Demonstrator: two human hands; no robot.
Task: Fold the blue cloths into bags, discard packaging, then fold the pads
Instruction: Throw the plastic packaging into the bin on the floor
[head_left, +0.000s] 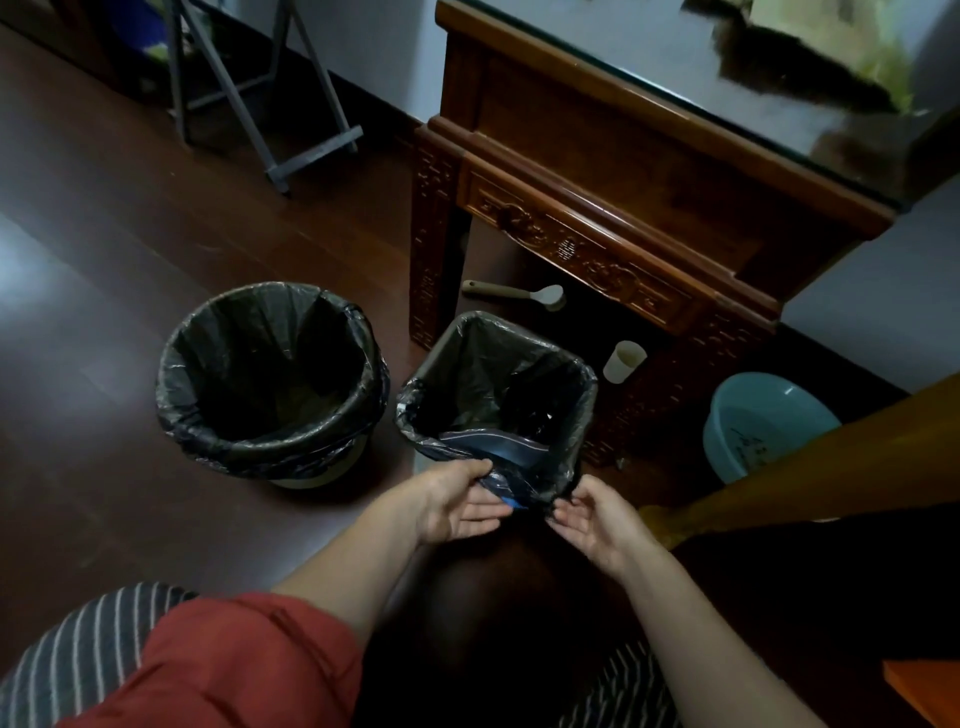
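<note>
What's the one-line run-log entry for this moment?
step: discard | left hand: holds packaging at near rim of square bin | right hand: at liner edge, grip unclear | round bin: alongside, untouched

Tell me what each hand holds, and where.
Left hand pinches the plastic packaging by its near edge at the square bin's rim; right hand touches the liner corner, grip unclear.

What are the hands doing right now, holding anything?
Left hand: pinches the packaging at the square bin rim.
Right hand: fingertips at the bin liner; grip cannot be told.
</note>
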